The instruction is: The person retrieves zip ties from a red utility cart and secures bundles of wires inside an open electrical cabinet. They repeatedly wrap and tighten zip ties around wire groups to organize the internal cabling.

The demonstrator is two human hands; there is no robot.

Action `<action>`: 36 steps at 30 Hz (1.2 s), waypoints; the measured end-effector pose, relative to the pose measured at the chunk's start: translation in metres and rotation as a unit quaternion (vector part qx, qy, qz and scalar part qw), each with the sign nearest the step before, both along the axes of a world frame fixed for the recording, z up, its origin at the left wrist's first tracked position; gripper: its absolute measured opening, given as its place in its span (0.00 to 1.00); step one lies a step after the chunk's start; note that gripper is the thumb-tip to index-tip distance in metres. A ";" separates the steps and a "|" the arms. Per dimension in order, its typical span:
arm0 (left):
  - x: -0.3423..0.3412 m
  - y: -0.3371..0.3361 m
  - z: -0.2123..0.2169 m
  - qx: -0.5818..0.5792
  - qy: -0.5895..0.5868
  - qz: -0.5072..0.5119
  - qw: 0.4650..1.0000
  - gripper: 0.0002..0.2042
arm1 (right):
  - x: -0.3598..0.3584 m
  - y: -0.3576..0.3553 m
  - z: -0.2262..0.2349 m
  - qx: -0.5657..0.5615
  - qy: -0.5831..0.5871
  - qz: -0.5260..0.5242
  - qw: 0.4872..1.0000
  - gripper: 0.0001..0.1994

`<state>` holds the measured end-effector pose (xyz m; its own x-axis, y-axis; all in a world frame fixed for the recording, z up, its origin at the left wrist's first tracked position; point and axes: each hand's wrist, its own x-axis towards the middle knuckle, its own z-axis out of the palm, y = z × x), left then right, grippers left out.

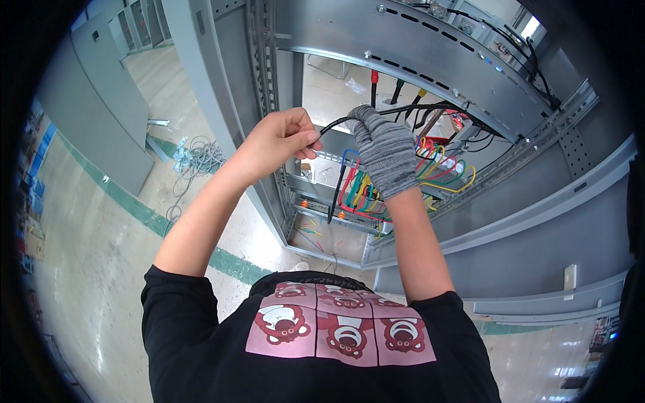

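A black cable (336, 123) runs between my hands in front of a metal cabinet frame. My bare left hand (287, 140) pinches its left end between thumb and fingers. My right hand (384, 144), in a grey knitted glove, is closed round the cable farther right. From there the black bundle (430, 107) continues to the right under the wide metal crossbar (430, 50). Just beneath and right of the glove are bent red, yellow, green and blue wires (447, 171). Another dark cable length (334, 205) hangs below, between my hands. The glove hides part of the cable.
The cabinet's upright post (222, 87) stands left of my left hand. Thick cables with red, green and yellow ends (374, 77) hang behind the crossbar. A tangle of grey cable (198, 158) lies on the floor at left, near a grey cabinet (94, 101). Wire scraps (310, 232) lie inside the frame's base.
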<state>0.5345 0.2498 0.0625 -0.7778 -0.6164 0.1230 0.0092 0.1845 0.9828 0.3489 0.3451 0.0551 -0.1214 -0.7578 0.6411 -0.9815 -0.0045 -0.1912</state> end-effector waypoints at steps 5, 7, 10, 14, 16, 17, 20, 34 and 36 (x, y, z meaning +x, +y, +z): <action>-0.003 -0.003 -0.001 -0.228 -0.060 0.045 0.971 0.06 | 0.003 0.000 0.002 0.007 -0.021 0.001 1.000 0.11; -0.005 0.000 0.002 -0.348 -0.096 0.080 0.929 0.06 | 0.001 0.001 0.000 0.004 -0.005 -0.008 1.000 0.11; -0.005 0.001 0.007 -0.443 -0.129 0.107 0.880 0.06 | -0.001 0.002 -0.001 -0.021 -0.008 0.013 1.000 0.12; 0.001 0.003 0.009 -0.309 -0.098 0.088 0.942 0.05 | 0.001 0.004 0.002 -0.017 -0.024 0.026 0.999 0.12; 0.004 -0.001 0.003 -0.242 -0.053 0.067 0.967 0.05 | 0.003 0.004 0.004 -0.015 -0.023 0.017 0.999 0.12; 0.005 -0.004 0.002 -0.217 -0.037 0.063 0.973 0.04 | 0.004 0.004 0.005 -0.013 -0.021 0.012 1.000 0.12; 0.005 -0.003 -0.002 -0.208 -0.016 0.080 0.975 0.04 | 0.003 0.004 0.003 -0.013 -0.018 0.013 1.000 0.12; -0.015 -0.010 -0.002 -0.497 -0.084 0.136 0.853 0.08 | 0.000 -0.003 0.008 0.042 -0.031 -0.062 0.997 0.14; -0.024 -0.031 -0.004 -0.561 -0.042 0.217 0.797 0.07 | 0.001 0.006 0.018 0.006 -0.042 -0.061 0.997 0.14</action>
